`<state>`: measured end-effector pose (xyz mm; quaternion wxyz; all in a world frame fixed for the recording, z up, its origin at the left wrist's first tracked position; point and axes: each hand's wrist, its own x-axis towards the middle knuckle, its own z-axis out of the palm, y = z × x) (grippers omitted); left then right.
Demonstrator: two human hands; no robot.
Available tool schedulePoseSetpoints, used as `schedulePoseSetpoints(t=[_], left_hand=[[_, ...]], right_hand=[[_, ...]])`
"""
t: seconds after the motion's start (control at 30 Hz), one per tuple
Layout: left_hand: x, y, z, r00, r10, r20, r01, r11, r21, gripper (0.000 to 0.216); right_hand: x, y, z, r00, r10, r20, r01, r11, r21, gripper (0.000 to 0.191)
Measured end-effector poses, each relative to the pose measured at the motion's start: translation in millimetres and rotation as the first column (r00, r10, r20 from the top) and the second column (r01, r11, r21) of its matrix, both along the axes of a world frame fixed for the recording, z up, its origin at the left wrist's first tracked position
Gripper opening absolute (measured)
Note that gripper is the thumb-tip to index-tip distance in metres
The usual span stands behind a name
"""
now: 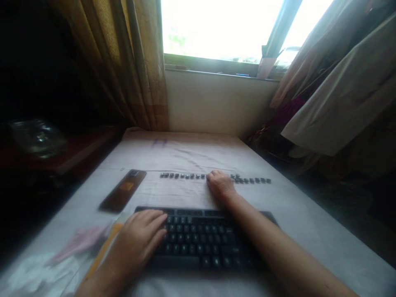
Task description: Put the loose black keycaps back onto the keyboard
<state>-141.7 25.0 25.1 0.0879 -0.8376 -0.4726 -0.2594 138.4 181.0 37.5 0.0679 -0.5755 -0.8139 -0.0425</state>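
A black computer keyboard [213, 239] lies across the near part of the cloth-covered surface, with several white-marked keys on it. My left hand [139, 231] rests on its left end, fingers stretched out over the keys and holding nothing I can see. Beyond the keyboard, small dark keycaps [187, 176] form a row running left to right. My right hand [220, 185] reaches over the keyboard to the middle of that row, fingers bent and closed at a keycap by their tips; the hand partly hides it. More keycaps [256, 180] continue right of the hand, partly in two lines.
A dark smartphone [125, 189] lies face down left of the keycap row. Pink cloth [80, 243] and clear plastic [40, 274] lie at the near left. A yellowish curtain [145, 70], a window [216, 29] and hanging clothes [343, 95] stand beyond.
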Motion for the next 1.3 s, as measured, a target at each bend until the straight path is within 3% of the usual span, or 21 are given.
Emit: schedulePoseSetpoints(t=[0.23,0.4,0.47,0.67,0.87,1.03,1.3], left_hand=[[1.0,0.0,-1.4,1.0,0.005,-0.019,-0.005,1.0,0.025,0.034],[1.1,-0.3,1.0,0.999,0.007,-0.033,-0.005,0.996,0.086,0.031],[3.2,-1.7,3.4,1.0,-0.001,-0.031,0.005,0.992,0.126,0.03],[21.1,-11.5,4.7,0.988,-0.081,-0.135,0.117,0.95,0.291,0.03],[30.7,-15.4,-3.6,0.962,-0.143,-0.233,0.201,0.948,0.246,0.047],[34.6,-14.7,-7.0,0.951,-0.153,-0.269,0.228,0.934,0.276,0.043],[40.4,-16.0,-8.4,0.955,-0.156,-0.251,0.222,0.939,0.261,0.038]], right_hand=[[-2.1,-16.5,11.2,0.98,-0.023,-0.196,-0.002,0.992,-0.126,0.024],[1.8,-27.9,17.4,0.945,-0.052,-0.322,-0.07,0.932,-0.355,0.015],[2.6,-30.0,15.5,0.939,-0.073,-0.337,-0.069,0.918,-0.391,0.013],[-0.5,-40.4,5.2,0.931,-0.108,-0.35,-0.004,0.953,-0.303,0.023],[3.4,-47.9,4.2,0.924,-0.119,-0.363,0.011,0.958,-0.288,0.024],[3.0,-46.9,4.3,0.928,-0.106,-0.356,0.002,0.96,-0.281,0.013],[-1.9,-50.2,7.4,0.94,-0.1,-0.327,0.009,0.963,-0.269,0.018]])
